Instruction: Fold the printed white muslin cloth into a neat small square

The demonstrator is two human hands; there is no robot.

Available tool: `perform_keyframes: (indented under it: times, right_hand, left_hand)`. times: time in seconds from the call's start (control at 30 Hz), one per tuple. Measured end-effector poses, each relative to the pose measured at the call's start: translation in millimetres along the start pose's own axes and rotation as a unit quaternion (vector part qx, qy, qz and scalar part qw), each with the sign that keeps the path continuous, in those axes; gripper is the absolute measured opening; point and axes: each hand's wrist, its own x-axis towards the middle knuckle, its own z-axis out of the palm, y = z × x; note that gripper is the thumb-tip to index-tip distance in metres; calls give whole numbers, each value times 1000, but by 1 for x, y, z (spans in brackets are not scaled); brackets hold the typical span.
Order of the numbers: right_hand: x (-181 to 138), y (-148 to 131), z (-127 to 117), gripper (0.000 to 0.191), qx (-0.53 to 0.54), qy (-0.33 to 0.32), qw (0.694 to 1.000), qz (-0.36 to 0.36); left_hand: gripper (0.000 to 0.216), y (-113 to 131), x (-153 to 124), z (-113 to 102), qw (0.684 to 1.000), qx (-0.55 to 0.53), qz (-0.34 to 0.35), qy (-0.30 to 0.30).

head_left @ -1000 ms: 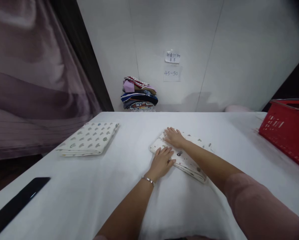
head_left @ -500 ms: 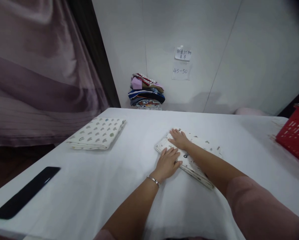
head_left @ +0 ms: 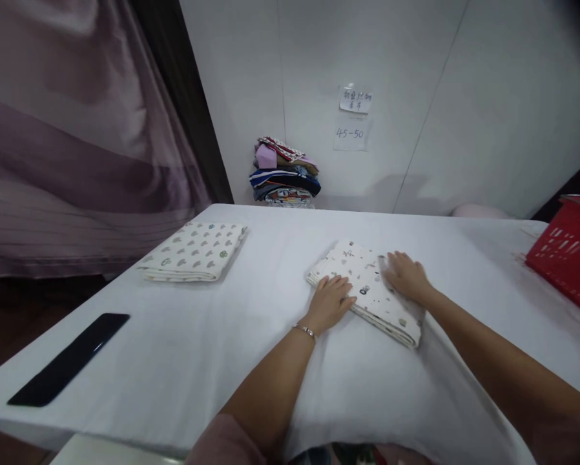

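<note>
A folded white cloth [head_left: 367, 274] with small grey and black prints lies at an angle on the white-covered table [head_left: 265, 349]. My left hand [head_left: 329, 302] rests with spread fingers on its near left edge; a bracelet circles that wrist. Toward the cloth's right side, my right hand [head_left: 407, 276] lies with its fingers stretched over the top, slightly blurred. Neither hand grips anything. Another folded cloth [head_left: 196, 252], white with grey mushroom-like prints, sits apart at the left of the table.
A black flat strip [head_left: 72, 358] lies near the table's left edge. At the right edge stands a red basket [head_left: 566, 252]. Folded fabrics [head_left: 285, 174] are stacked behind the table by the wall, under paper signs [head_left: 352, 132]. A mauve curtain [head_left: 77, 142] hangs at the left.
My right hand has slid across the cloth from its upper left part to its right side, uncovering the print. My left hand stays at the near left edge. The view has shifted slightly.
</note>
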Motion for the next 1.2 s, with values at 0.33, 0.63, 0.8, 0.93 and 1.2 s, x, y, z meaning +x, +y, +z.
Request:
perform_keyframes:
  times: [0.33, 0.63, 0.8, 0.93, 1.2]
  right_hand:
    - [-70, 30, -19, 93, 458, 14, 835, 305]
    - [-38, 51, -3, 91, 330, 46, 911, 243]
    - [8, 88, -16, 90, 217, 97, 949, 208]
    - [36, 85, -23, 72, 94, 107, 978, 155]
    - [-10, -21, -4, 37, 244, 46, 968, -44]
  left_hand:
    - [41, -39, 9, -10, 945, -88, -272, 161]
    - [35, -33, 8, -18, 937, -62, -319, 129]
    - [24, 7, -4, -5, 960, -101, -259, 33]
    - [27, 35, -12, 10, 975, -136, -171, -50]
    - [26, 30, -13, 13, 965, -193, -173, -47]
